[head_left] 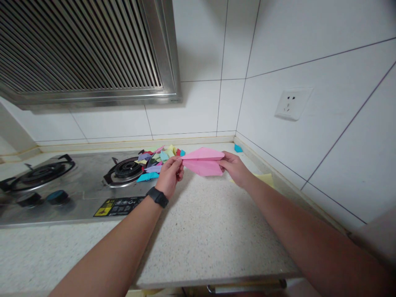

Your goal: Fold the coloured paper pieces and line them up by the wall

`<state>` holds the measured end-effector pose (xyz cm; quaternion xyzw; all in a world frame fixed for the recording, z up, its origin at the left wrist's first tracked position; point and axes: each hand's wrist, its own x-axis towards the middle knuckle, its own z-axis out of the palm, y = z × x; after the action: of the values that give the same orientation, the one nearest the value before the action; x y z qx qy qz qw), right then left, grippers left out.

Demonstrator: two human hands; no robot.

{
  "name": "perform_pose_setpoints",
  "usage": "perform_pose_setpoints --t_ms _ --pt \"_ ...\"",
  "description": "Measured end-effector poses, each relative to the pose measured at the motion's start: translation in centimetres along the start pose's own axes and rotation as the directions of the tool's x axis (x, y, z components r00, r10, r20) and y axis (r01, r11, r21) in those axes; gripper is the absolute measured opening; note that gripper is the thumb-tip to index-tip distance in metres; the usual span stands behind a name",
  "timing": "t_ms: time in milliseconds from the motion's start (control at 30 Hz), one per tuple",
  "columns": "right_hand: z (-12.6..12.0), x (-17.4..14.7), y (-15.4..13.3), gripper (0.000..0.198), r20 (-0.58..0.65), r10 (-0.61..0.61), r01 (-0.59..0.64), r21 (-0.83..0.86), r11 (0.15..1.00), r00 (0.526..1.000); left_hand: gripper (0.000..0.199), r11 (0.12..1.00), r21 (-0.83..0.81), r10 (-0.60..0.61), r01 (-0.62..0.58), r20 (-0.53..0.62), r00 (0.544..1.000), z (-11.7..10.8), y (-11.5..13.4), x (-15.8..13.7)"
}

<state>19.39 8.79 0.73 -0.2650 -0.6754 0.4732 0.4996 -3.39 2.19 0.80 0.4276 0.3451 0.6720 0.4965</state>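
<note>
Pinching folded pink paper (202,164) at opposite ends in left hand (168,172) and right hand (236,168), mid-frame over speckled surface (198,231), near colourful folded papers (163,156) left of centre

Pink sheet (202,168): matt paper, creased; countertop (198,231): smooth, speckled, stone-like; range hood (83,45): ribbed metal, dull sheen; wall tiles (194,109): smooth, semi-glossy; blue piece (238,148), countertop's back right corner: matt paper
</note>
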Motion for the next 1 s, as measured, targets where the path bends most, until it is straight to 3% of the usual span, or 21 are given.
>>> perform_pose_setpoints --t_ms 200,1000 --pt "-0.14 0.06 0.06 0.006 -0.013 -0.007 0.007 -0.015 1.0 1.0 0.028 1.0 -0.002 0.011 -0.011 0.008 1.0 0.05 0.03 -0.02" --pt "-0.36 0.03 0.31 0.019 -0.036 0.055 -0.055 0.017 0.998 0.998 0.026 1.0 -0.006 0.015 -0.015 0.022 1.0 -0.22 -0.08 -0.03"
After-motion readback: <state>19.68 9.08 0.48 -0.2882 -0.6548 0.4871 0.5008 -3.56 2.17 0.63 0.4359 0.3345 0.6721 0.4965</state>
